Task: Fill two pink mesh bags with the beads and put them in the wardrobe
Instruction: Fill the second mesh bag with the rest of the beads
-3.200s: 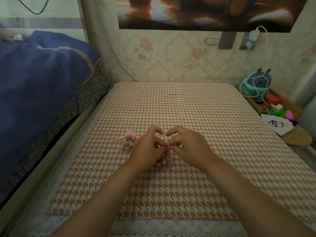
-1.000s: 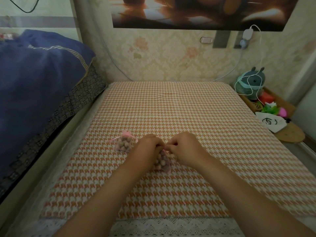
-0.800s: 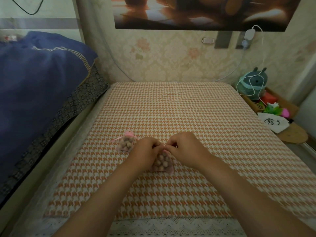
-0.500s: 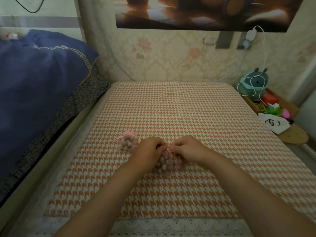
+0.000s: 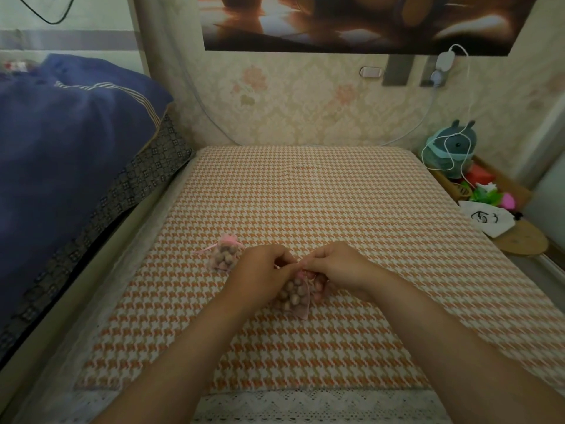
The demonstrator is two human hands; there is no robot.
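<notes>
Two pink mesh bags full of tan beads lie on the orange houndstooth table cover [image 5: 305, 194]. One tied bag [image 5: 225, 256] sits alone, left of my hands, its pink ribbon trailing to the left. The other bag [image 5: 294, 296] sits between my hands. My left hand [image 5: 263, 272] and my right hand [image 5: 336, 269] both pinch the drawstring at this bag's neck, fingertips meeting above it. The neck itself is mostly hidden by my fingers.
A bed with a blue quilt [image 5: 61, 148] runs along the left side. At the right, a low shelf holds a teal plush toy [image 5: 452, 145], a white cable, a white pouch [image 5: 486, 220] and small coloured items. The wallpapered wall stands behind the table.
My hands have stayed at the neck of the near bag, shifting slightly as the fingers work the string. The bag now shows more below my fingers. The tied bag has not moved.
</notes>
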